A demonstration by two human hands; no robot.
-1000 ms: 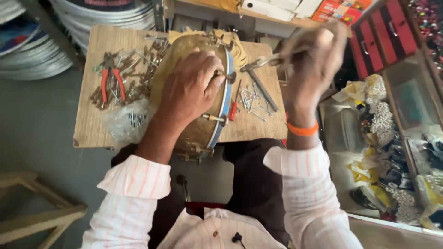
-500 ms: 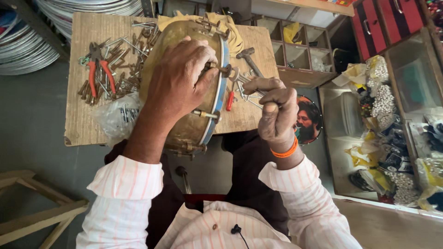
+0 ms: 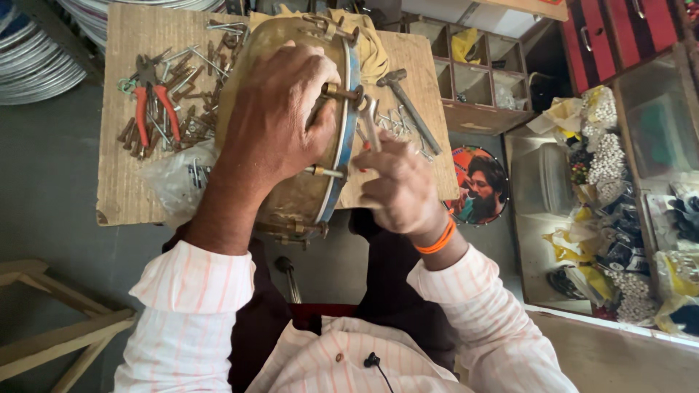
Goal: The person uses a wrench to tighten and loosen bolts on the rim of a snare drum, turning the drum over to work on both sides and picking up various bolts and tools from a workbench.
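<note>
Right hand (image 3: 397, 185) lowered to cluttered wooden board (image 3: 131, 196).

The left hand (image 3: 273, 120) hides much of the drum's skin (image 3: 251, 65); stacked metal rims (image 3: 33, 51) run off the top-left edge.

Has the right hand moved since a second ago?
Yes. The right hand, earlier raised beyond the wooden board, has come down onto the drum rim, holding a metal wrench.

Drum (image 3: 291, 196) lies on the board (image 3: 124, 196), left hand (image 3: 273, 116) on top of it. Right hand (image 3: 397, 185) at drum's right edge. Pliers (image 3: 153, 102) left of the drum; hammer (image 3: 411, 105) right.
</note>
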